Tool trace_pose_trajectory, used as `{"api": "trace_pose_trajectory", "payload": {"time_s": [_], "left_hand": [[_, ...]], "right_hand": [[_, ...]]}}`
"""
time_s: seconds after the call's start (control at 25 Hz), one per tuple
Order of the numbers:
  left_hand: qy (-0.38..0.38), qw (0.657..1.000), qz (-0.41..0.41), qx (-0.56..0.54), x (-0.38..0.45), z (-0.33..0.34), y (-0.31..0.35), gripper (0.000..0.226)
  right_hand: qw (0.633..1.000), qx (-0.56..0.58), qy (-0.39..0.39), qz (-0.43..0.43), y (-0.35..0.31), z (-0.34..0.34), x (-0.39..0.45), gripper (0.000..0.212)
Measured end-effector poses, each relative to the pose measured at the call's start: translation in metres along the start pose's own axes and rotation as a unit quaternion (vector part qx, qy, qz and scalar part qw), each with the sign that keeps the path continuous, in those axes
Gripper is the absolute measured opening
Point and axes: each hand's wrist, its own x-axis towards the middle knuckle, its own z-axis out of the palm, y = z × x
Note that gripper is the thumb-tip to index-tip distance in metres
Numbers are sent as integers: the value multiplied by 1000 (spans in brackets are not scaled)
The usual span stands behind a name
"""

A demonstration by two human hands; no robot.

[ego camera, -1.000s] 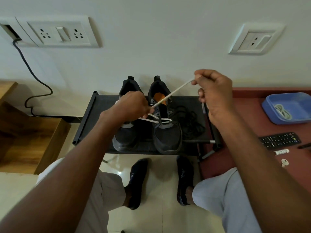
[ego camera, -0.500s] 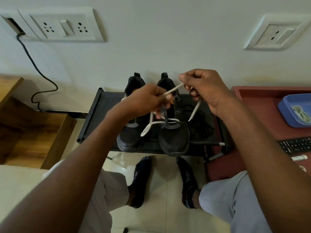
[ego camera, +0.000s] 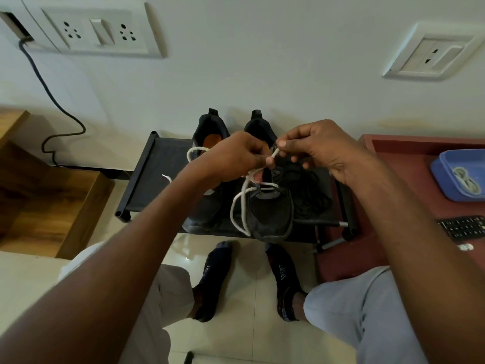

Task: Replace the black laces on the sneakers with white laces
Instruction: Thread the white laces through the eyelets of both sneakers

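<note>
Both hands have closed in at frame centre, the right hand and left hand each with a narrow grip pinching the white lace over the right-hand sneaker, where a slipped pinch could pull the tip back out of its eyelet.

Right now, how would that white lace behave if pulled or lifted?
The thin white cord lace droops in slack loops over the black sneaker, so it is probably floppy and light. Both hands pinch it, suggesting it needs guiding.
</note>
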Motion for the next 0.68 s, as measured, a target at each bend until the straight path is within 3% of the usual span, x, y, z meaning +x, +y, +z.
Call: {"api": "trace_pose_trajectory", "payload": {"time_s": [0.2, 0.28, 0.36, 0.48, 0.56, 0.68], "left_hand": [[-53, 988, -14, 142, -1, 3, -7, 13], [-18, 996, -27, 84, 0, 10, -7, 17], [16, 998, -42, -54, 1, 15, -3, 16], [40, 970, -90, -220, 4, 17, -5, 17], [59, 965, -114, -227, 7, 22, -12, 19], [95, 984, -100, -114, 10, 36, -22, 13]], "right_hand": [[998, -39, 47, 11, 10, 8, 7, 6], [997, -72, -1, 19, 10, 16, 7, 9], [996, -82, -33, 24, 8, 19, 6, 12], [998, -52, -28, 12, 7, 19, 8, 10], [998, -64, -17, 0, 11, 21, 10, 14], [955, -285, -16, -79, 20, 27, 13, 45]]}}
